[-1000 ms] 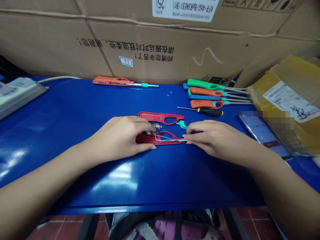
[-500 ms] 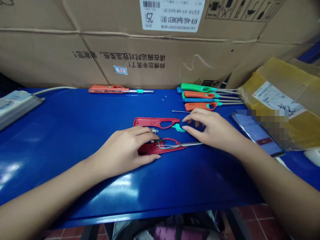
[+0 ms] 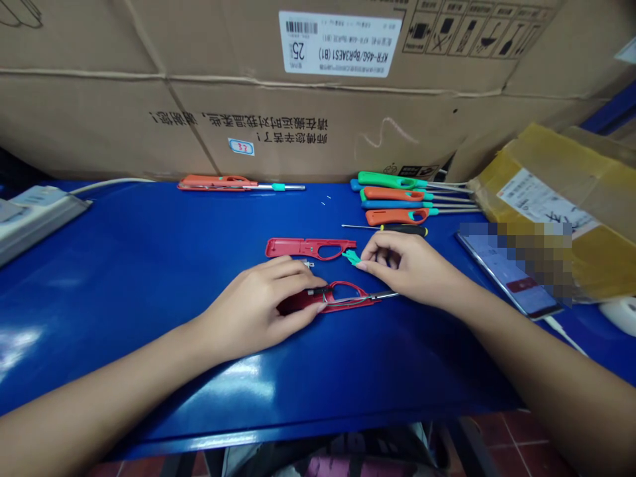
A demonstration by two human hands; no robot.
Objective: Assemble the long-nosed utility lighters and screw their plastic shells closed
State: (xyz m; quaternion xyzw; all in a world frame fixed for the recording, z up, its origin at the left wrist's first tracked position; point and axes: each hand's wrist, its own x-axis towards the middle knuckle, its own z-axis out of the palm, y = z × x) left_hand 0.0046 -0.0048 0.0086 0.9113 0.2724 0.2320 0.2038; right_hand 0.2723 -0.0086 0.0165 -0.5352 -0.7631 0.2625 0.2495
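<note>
My left hand [image 3: 271, 298] is closed around the handle end of a red lighter half-shell [image 3: 348, 306], which has wires, a small black part and a metal tube [image 3: 386, 295] in it. Between the thumb and fingertips of my right hand [image 3: 405, 262] is a small green trigger [image 3: 350, 256]. The other red half-shell [image 3: 303, 248] lies just beyond, its inner side up. A small metal fitting [image 3: 309, 264] shows past the fingers of my left hand, which partly hide it.
Several assembled lighters [image 3: 397, 195] lie at the back right, and an orange one [image 3: 218, 182] at the back left. A screwdriver [image 3: 407, 229] sits beyond my right hand. A phone [image 3: 507, 271], a taped carton [image 3: 551, 199] and a power strip [image 3: 42, 209] flank the work area.
My right hand has closed on the green trigger and lifted it slightly. My left hand has shifted a little right along with the red half-shell.
</note>
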